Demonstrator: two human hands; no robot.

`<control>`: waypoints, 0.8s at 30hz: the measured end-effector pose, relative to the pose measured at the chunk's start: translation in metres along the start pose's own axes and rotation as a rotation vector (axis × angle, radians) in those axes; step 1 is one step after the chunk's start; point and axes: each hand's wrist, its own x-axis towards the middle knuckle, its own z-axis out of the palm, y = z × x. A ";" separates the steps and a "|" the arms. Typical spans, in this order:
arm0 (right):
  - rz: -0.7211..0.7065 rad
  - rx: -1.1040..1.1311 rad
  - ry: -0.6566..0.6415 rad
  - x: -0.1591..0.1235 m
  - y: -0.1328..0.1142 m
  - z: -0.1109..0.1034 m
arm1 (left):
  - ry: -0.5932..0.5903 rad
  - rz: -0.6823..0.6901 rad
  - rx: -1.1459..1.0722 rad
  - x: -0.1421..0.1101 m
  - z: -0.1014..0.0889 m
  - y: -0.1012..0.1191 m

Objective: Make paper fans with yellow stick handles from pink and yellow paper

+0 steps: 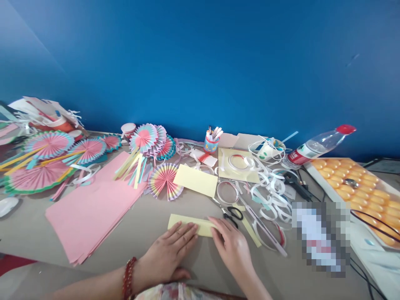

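A pale yellow paper strip (184,218) lies on the grey table in front of me. My left hand (170,250), with a red beaded bracelet at the wrist, rests flat on its left part, fingers stretched out. At the strip's right end is my right hand (233,246), its bent thumb and fingers closed around the paper's edge. Just beyond my right fingers lie black-handled scissors (233,213). A second yellow paper piece (196,180) lies farther back, beside a pleated pink and yellow paper fan (165,182). My palms hide part of the strip.
Pink paper sheets (93,208) are stacked to the left, near several paper rosettes (87,151). Tape rolls (227,191) and curled white strips (271,196) clutter the right. Behind stand a pen cup (211,144) and a tilted bottle (315,148). A blue wall borders the table.
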 end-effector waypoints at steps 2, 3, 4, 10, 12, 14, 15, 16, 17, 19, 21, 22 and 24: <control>-0.001 -0.005 0.005 -0.001 0.000 0.001 | 0.014 -0.017 0.013 -0.003 0.005 0.001; -0.003 -0.005 0.007 -0.001 0.000 0.001 | 0.019 -0.031 0.015 -0.004 0.006 0.001; -0.006 -0.006 0.009 -0.001 0.000 0.001 | 0.024 -0.044 0.015 -0.005 0.006 0.002; -0.038 -0.027 0.033 0.001 0.001 0.002 | 0.027 -0.075 0.029 -0.005 0.004 0.003; -0.049 -0.031 0.043 0.001 0.001 0.002 | 0.021 -0.080 0.029 -0.005 0.005 0.004; -0.055 -0.036 0.050 0.002 0.001 0.002 | 0.024 -0.086 0.017 -0.005 0.006 0.004; -0.055 -0.042 0.052 0.003 0.000 0.002 | 0.025 -0.090 0.010 -0.005 0.006 0.004; -0.055 -0.049 0.052 0.003 0.000 0.002 | 0.023 -0.091 0.004 -0.005 0.006 0.004; -0.055 -0.057 0.055 0.003 -0.001 0.003 | 0.019 -0.093 0.002 -0.005 0.005 0.004; -0.054 -0.076 0.065 0.004 -0.002 0.003 | 0.008 -0.095 0.003 -0.005 0.005 0.004; -0.053 -0.091 0.071 0.004 -0.002 0.004 | 0.001 -0.094 0.007 -0.005 0.004 0.003; -0.053 -0.097 0.072 0.004 -0.002 0.005 | -0.001 -0.094 0.009 -0.004 0.004 0.003; -0.052 -0.106 0.070 0.004 -0.003 0.006 | -0.007 -0.095 0.009 -0.004 0.004 0.003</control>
